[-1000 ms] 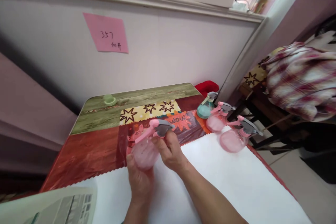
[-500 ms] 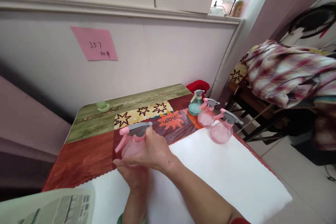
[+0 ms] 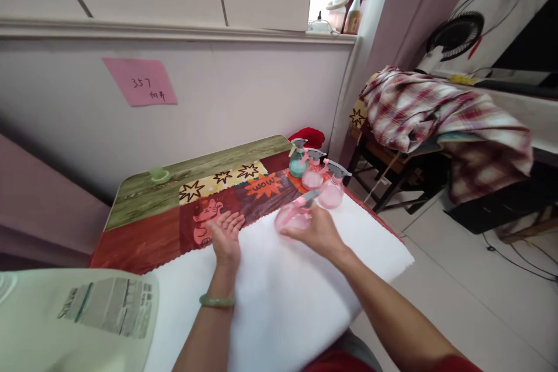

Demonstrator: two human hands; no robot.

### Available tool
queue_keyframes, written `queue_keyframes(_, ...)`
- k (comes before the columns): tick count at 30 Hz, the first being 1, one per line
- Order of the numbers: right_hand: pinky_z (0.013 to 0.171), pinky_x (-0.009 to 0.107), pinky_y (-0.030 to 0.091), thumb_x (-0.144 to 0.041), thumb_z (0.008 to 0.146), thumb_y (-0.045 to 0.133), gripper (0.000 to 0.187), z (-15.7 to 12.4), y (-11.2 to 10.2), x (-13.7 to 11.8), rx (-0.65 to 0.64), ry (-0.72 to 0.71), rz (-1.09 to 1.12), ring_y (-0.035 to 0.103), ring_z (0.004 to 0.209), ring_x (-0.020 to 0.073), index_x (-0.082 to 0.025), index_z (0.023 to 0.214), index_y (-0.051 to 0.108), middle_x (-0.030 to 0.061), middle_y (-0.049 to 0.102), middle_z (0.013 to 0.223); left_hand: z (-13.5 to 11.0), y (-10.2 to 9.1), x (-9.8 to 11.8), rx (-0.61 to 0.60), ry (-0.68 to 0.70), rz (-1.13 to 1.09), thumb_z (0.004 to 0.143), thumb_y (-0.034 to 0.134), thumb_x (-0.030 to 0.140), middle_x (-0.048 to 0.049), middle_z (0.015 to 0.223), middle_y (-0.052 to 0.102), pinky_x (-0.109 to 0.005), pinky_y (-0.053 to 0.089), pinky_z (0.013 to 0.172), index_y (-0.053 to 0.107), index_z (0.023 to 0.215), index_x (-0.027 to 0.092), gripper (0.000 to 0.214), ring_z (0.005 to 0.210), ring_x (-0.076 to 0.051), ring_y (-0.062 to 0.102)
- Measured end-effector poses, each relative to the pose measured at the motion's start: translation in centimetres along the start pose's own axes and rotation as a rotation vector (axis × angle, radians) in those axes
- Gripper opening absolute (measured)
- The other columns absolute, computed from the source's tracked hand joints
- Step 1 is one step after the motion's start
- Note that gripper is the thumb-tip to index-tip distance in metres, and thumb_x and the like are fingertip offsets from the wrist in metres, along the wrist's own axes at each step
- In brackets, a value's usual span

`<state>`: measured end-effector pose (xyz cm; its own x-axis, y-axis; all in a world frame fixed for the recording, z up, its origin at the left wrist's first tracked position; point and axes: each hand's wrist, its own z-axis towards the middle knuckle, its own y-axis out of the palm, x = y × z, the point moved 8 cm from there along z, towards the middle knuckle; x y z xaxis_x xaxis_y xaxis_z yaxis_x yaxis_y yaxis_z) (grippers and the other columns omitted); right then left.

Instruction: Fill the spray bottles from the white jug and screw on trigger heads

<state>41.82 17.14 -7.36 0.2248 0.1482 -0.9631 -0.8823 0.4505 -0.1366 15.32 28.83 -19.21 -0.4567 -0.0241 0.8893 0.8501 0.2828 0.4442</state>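
Note:
A pink spray bottle (image 3: 293,216) with a grey-topped trigger head is gripped by my right hand (image 3: 320,229), over the white sheet near the middle of the table. My left hand (image 3: 226,238) holds nothing; its palm faces up with the fingers apart, left of the bottle, and a green bangle (image 3: 217,301) circles the wrist. Just beyond my right hand stand two more pink spray bottles, the nearer one (image 3: 332,192) and the farther one (image 3: 313,173). Behind them is a teal spray bottle (image 3: 297,163). All three are upright in a row along the right edge.
A large pale green jug (image 3: 78,325) with a printed label lies at the near left. The green cap (image 3: 160,175) sits at the far left of the patterned table (image 3: 139,238). A plaid cloth (image 3: 418,110) covers a chair on the right. A pink note (image 3: 142,82) hangs on the wall.
My right hand has carried the pink spray bottle rightward, toward the row of bottles. My left hand has let go of it and opened. The view has shifted right.

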Motion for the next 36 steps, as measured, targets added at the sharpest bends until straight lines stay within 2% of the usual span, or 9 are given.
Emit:
queue_keyframes(7, 0.065, 0.031, 0.043, -0.056, 0.059, 0.085, 0.06, 0.2, -13.4, 3.8, 0.086, 0.111, -0.75, 0.068, 0.079, 0.0267, -0.025, 0.104, 0.061, 0.0039, 0.074, 0.093, -3.2, 2.3, 2.4, -0.084, 0.136, 0.268, 0.087, 0.058, 0.058, -0.0102, 0.106, 0.068, -0.043, 0.055, 0.09, 0.059, 0.107, 0.018, 0.045, 0.088, -0.019, 0.069)
queue_keyframes(13, 0.067, 0.033, 0.045, -0.061, 0.062, 0.081, 0.058, 2.4, -16.8, 6.7, 0.136, 0.187, -0.862, 0.07, 0.084, 0.0295, -0.024, 0.101, 0.059, 0.0058, 0.074, 0.091, -9.3, 1.0, 4.1, -0.268, 0.167, 0.694, 0.071, 0.076, 0.05, -0.0118, 0.112, 0.07, -0.054, 0.05, 0.098, 0.072, 0.102, 0.021, 0.043, 0.11, -0.033, 0.065)
queue_keyframes(21, 0.09, 0.043, 0.051, -0.065, 0.066, 0.077, 0.072, 2.9, -16.5, 9.1, 0.067, 0.027, -0.643, 0.068, 0.105, 0.0321, -0.022, 0.12, 0.06, 0.0117, 0.072, 0.116, -15.2, -6.9, 4.3, -0.327, 0.557, 1.373, 0.093, 0.053, 0.049, -0.0248, 0.156, 0.045, -0.061, 0.037, 0.115, 0.052, 0.142, 0.012, 0.061, 0.146, -0.039, 0.041)
queue_keyframes(24, 0.102, 0.052, 0.046, -0.066, 0.069, 0.076, 0.096, 0.0, -16.9, 7.5, 0.296, -0.121, -0.583, 0.059, 0.123, 0.0376, -0.011, 0.142, 0.046, 0.0223, 0.06, 0.136, -17.2, -9.3, 4.5, -0.266, 0.617, 1.517, 0.099, 0.045, 0.048, -0.0248, 0.16, 0.039, -0.06, 0.032, 0.119, 0.04, 0.152, 0.011, 0.064, 0.151, -0.037, 0.034)
queue_keyframes(27, 0.111, 0.055, 0.041, -0.05, 0.088, 0.067, 0.075, -5.4, -16.3, 4.7, 0.547, -0.332, -0.552, 0.051, 0.134, 0.0367, -0.01, 0.147, 0.041, 0.0231, 0.051, 0.145, -17.8, -11.2, 4.9, -0.204, 0.588, 1.629, 0.101, 0.04, 0.05, -0.0241, 0.163, 0.035, -0.059, 0.029, 0.121, 0.034, 0.156, 0.012, 0.067, 0.153, -0.036, 0.028)
queue_keyframes(28, 0.111, 0.054, 0.042, -0.043, 0.092, 0.064, 0.066, -6.9, -15.0, 3.8, 0.498, -0.427, -0.548, 0.054, 0.132, 0.0348, -0.012, 0.146, 0.043, 0.0216, 0.055, 0.141, -17.7, -11.7, 5.0, -0.193, 0.571, 1.659, 0.101, 0.039, 0.051, -0.0242, 0.163, 0.034, -0.059, 0.028, 0.121, 0.033, 0.157, 0.012, 0.068, 0.154, -0.036, 0.027)
queue_keyframes(31, 0.113, 0.05, 0.044, -0.035, 0.095, 0.062, 0.051, -9.4, -8.4, 2.6, 0.001, -0.663, -0.591, 0.058, 0.131, 0.0302, -0.022, 0.143, 0.049, 0.0148, 0.062, 0.136, -16.7, -12.3, 5.2, -0.192, 0.531, 1.72, 0.1, 0.039, 0.056, -0.0253, 0.164, 0.032, -0.059, 0.026, 0.122, 0.03, 0.158, 0.01, 0.074, 0.154, -0.036, 0.025)
queue_keyframes(33, 0.117, 0.049, 0.041, -0.039, 0.098, 0.057, 0.053, -9.4, -4.7, 3.8, -0.264, -0.635, -0.638, 0.05, 0.141, 0.0292, -0.023, 0.148, 0.046, 0.0138, 0.057, 0.146, -15.8, -12.1, 5.3, -0.212, 0.519, 1.734, 0.099, 0.04, 0.058, -0.0251, 0.165, 0.029, -0.058, 0.024, 0.122, 0.028, 0.16, 0.011, 0.078, 0.155, -0.036, 0.022)
queue_keyframes(36, 0.122, 0.052, 0.035, -0.053, 0.102, 0.042, 0.067, -6.8, -1.9, 7.0, -0.388, -0.421, -0.751, 0.034, 0.152, 0.0308, -0.016, 0.157, 0.033, 0.0176, 0.04, 0.161, -14.3, -11.8, 5.3, -0.236, 0.481, 1.754, 0.099, 0.039, 0.061, -0.0244, 0.167, 0.026, -0.058, 0.023, 0.122, 0.026, 0.161, 0.012, 0.079, 0.156, -0.035, 0.019)
